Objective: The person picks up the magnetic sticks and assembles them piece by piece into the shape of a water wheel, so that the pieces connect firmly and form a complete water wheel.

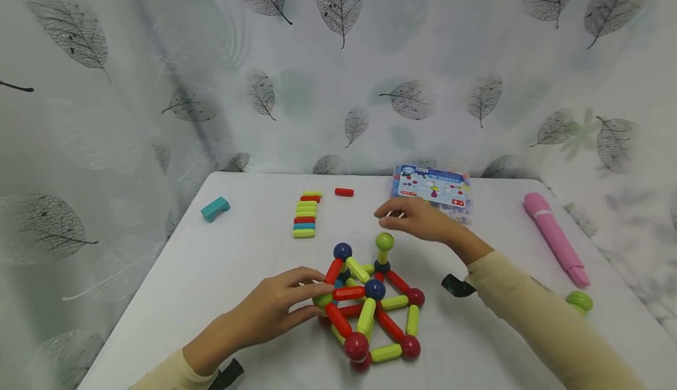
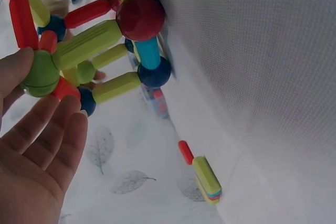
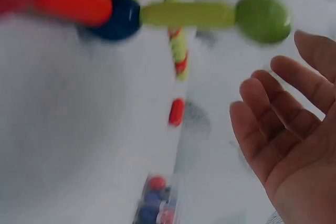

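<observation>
Two hands: both work at one toy on a white cloth-covered table (image 1: 211,272); cream sleeves cover both forearms
Landmark: a built frame of red and lime-green plastic rods joined by red, blue and green balls (image 1: 370,308) stands on the table near its front edge, roughly in the middle
Left hand: the left hand (image 1: 275,311) rests against the frame's left side; its fingers lie nearly straight and relaxed, with the fingertips (image 2: 68,114) touching a lime-green ball at the frame's corner (image 2: 39,74) and the red rod next to it; nothing is gripped
Right hand: the right hand (image 1: 418,219) hovers just behind the frame, above and beside a lime-green ball on an upright green rod (image 1: 384,241) at the frame's back; its fingers (image 3: 273,114) are spread and loose, holding nothing and apart from the ball
Behind the frame, to the left: a neat row of loose lime-green, red and blue rods (image 1: 305,214) lies on the cloth; a single red rod (image 1: 344,192) lies just to the right of the row
Far left of the frame: a teal arch-shaped block (image 1: 215,208) sits alone
Behind the right hand: a clear plastic box with a printed label (image 1: 432,190) holds more pieces
Right of the frame: a pink tube-shaped object (image 1: 555,237) lies well apart; a lime-green ball (image 1: 579,301) sits near the tube's front end
Backdrop: a white curtain printed with grey leaves (image 1: 338,55) hangs behind the table
</observation>
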`<move>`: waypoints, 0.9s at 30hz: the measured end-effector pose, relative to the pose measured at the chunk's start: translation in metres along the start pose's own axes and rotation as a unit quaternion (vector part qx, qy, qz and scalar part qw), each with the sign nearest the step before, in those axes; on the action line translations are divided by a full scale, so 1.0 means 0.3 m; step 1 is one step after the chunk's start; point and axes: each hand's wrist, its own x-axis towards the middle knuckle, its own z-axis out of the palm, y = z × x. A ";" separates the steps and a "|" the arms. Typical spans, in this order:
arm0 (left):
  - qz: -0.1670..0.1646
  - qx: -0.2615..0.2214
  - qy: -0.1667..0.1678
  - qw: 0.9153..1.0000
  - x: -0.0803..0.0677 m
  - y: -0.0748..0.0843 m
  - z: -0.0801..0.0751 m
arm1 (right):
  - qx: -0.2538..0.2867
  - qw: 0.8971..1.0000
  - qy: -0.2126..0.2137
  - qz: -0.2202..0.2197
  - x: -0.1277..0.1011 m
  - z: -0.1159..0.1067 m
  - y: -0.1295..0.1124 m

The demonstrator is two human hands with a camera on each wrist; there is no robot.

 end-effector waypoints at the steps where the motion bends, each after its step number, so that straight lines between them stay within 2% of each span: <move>1: -0.001 0.003 0.001 1.000 0.000 0.000 -0.001 | -0.007 1.000 0.010 0.006 0.035 -0.003 0.024; 5: -0.006 0.009 -0.002 1.000 0.000 0.005 -0.002 | -0.042 0.997 0.028 0.061 0.188 0.006 0.116; 8: -0.006 0.008 -0.006 1.000 0.004 0.010 -0.003 | -0.063 0.991 0.016 0.114 0.289 0.020 0.159; 11: 0.001 0.007 -0.003 1.000 0.008 0.011 -0.003 | -0.092 0.986 -0.002 0.136 0.374 0.033 0.169; 15: 0.011 0.006 -0.003 1.000 0.014 0.011 0.001 | -0.146 0.981 -0.033 0.122 0.457 0.057 0.173; 19: 0.016 0.007 -0.008 1.000 0.016 0.014 0.004 | -0.190 0.974 -0.060 0.107 0.506 0.090 0.189; 27: 0.009 0.010 -0.007 1.000 0.003 0.014 -0.007 | -0.216 0.969 -0.064 0.096 0.564 0.141 0.163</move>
